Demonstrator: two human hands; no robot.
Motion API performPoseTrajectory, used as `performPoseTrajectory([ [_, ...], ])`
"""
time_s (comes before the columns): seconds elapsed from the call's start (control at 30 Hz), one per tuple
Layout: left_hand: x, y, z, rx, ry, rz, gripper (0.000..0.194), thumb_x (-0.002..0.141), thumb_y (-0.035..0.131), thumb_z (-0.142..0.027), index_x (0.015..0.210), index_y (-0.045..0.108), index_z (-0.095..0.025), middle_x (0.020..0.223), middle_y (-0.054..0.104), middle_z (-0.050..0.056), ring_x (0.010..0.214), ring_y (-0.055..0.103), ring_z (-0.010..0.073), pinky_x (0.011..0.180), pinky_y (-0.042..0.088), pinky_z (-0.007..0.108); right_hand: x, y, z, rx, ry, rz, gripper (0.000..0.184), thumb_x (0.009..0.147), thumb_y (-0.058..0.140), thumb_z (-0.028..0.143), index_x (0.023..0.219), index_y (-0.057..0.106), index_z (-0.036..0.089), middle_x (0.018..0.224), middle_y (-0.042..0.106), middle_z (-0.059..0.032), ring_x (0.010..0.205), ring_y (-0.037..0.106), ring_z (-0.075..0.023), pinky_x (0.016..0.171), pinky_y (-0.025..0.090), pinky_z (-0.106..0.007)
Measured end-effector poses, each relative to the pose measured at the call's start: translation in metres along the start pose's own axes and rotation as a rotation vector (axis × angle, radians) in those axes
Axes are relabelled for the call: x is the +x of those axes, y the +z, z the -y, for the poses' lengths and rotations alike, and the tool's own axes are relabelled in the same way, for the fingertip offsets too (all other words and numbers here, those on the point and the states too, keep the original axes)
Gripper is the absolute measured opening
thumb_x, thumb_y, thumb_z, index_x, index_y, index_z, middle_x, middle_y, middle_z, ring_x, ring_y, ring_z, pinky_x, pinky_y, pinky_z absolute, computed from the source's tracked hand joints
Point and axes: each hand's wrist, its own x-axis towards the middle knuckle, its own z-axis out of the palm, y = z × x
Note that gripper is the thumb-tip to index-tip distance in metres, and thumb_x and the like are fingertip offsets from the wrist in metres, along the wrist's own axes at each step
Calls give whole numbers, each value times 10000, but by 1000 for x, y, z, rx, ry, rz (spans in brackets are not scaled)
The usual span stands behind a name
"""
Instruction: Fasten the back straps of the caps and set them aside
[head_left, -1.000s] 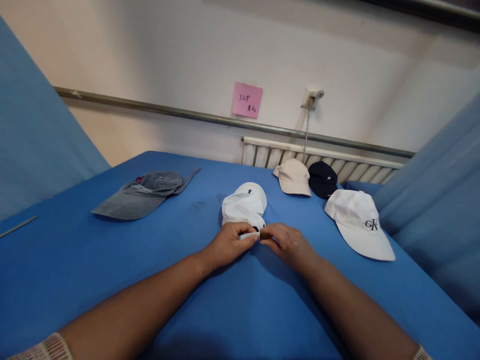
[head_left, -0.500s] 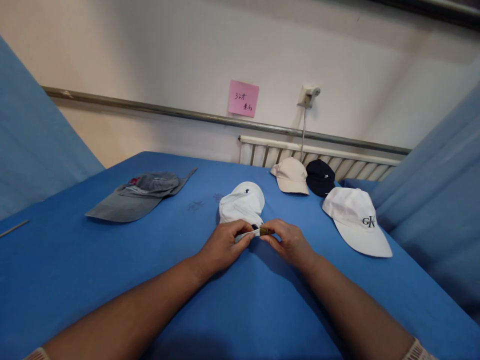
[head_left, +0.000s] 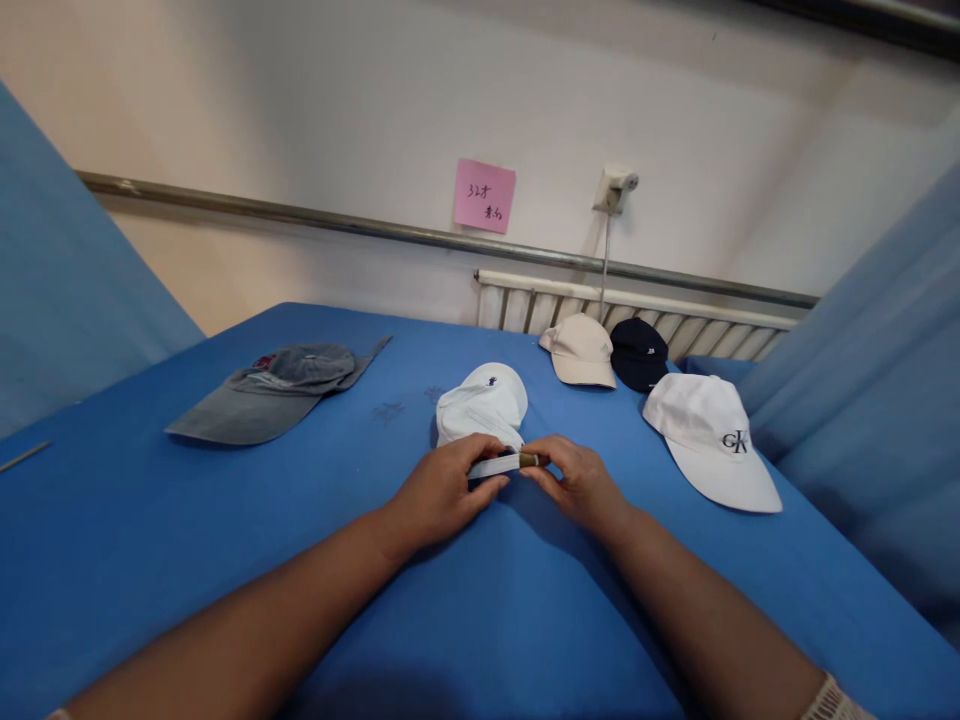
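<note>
A white baseball cap (head_left: 480, 405) with a small dark emblem lies on the blue-covered table, its brim facing away from me. Its white back strap (head_left: 496, 465), with a brass-coloured buckle (head_left: 529, 460), is turned toward me between my hands. My left hand (head_left: 450, 490) is curled round the strap, thumb below and forefinger above, with a stretch of strap showing in the gap. The thumb and fingertips of my right hand (head_left: 574, 485) pinch the buckle end. Part of the cap's rear edge is hidden behind my left fingers.
To the left lies a grey cap (head_left: 277, 393), near a thin stick (head_left: 24, 457). On the right are a beige cap (head_left: 579, 350), a navy cap (head_left: 639, 354) and a white lettered cap (head_left: 712, 440). A radiator (head_left: 517, 305) and blue curtains (head_left: 877, 400) border the table (head_left: 480, 610).
My left thumb has dropped away from the forefinger, so more of the strap shows. My right hand stays at the buckle, and the cap lies as before.
</note>
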Motion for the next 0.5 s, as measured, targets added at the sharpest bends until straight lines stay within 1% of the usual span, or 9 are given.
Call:
performPoseTrajectory([
  [0.1,0,-5,2,108,47,1,192,835,623,-238,1021,615,-190,974,686,43,886,630,204,791,472,322,0,-2,-2,-12,5,-29,156,928,578,279,1057,615,200,867,681,-54,758,642,-172,703,529,-290],
  [0.17,1,-7,4,133,85,5,156,856,601,-242,1003,619,-192,959,685,43,887,626,203,799,470,324,1,-3,-2,-13,6,-32,158,928,578,281,1058,614,198,872,682,-55,763,643,-171,711,530,-289],
  [0.33,2,-3,8,114,118,2,120,874,578,-218,982,627,-200,928,687,27,877,627,186,804,471,309,0,0,-1,-8,-15,-16,142,925,581,260,1043,611,186,883,682,-60,768,641,-168,701,519,-275],
  [0.5,1,0,8,88,119,16,125,884,564,-222,983,635,-196,964,697,36,908,635,189,830,476,316,0,2,2,-16,-17,13,156,921,586,254,1060,605,185,900,690,-66,815,651,-183,726,516,-284],
])
